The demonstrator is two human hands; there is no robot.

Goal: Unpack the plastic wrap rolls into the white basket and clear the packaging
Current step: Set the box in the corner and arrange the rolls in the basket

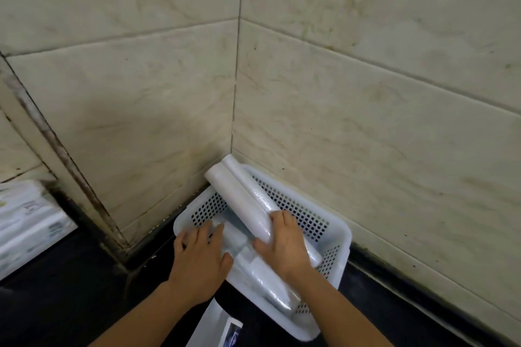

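Observation:
A white perforated basket [337, 229] sits on the dark counter in the tiled corner. Two white plastic wrap rolls [242, 200] lean over its far rim against the wall, and more rolls [262, 276] lie flat inside. My right hand [284, 242] is closed around the lower end of the leaning rolls. My left hand [201, 256] rests with fingers spread on the basket's left rim and the rolls lying there; I cannot tell whether it holds any of them. A white piece of packaging [217, 329] with a printed label lies on the counter just in front of the basket.
Marbled wall tiles [366, 79] close in the corner behind and right of the basket. A wrapped white pack [25, 222] stands at the left edge. The counter [70, 304] is dark and spreads left of my arms.

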